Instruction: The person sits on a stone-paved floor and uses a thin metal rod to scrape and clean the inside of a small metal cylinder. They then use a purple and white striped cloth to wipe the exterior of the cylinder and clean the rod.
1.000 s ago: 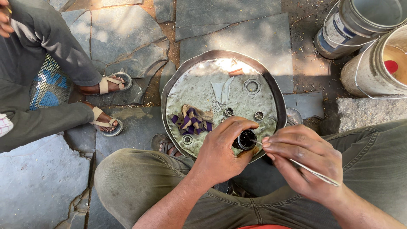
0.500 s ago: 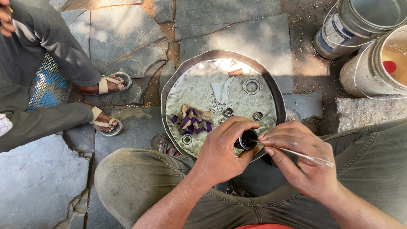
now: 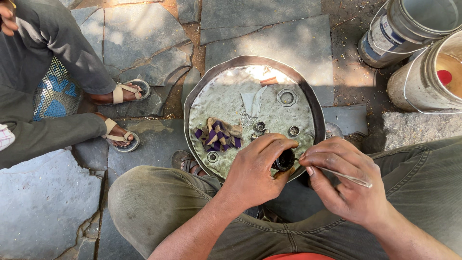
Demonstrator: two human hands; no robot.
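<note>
My left hand (image 3: pixel 257 171) grips a small dark round part (image 3: pixel 284 160) at the near rim of a round metal pan (image 3: pixel 250 61). My right hand (image 3: pixel 344 180) pinches a thin metal rod (image 3: pixel 344 176) whose tip points at that part. Inside the pan lie a purple and tan checked rag (image 3: pixel 219 135), a hexagonal nut (image 3: pixel 287 97), several small rings and washers (image 3: pixel 260 126) and a pale scrap (image 3: pixel 252 101). The pan stands on stone paving in front of my knees.
Another person sits at the left, in grey trousers and sandals (image 3: pixel 126 91). Two buckets (image 3: pixel 409 29) stand at the top right, one with a red object (image 3: pixel 445 77) inside. A stone block (image 3: pixel 414 127) lies right of the pan.
My right hand has shifted slightly, tilting the rod flatter and drawing closer to the dark part. My left hand keeps its grip in the same place.
</note>
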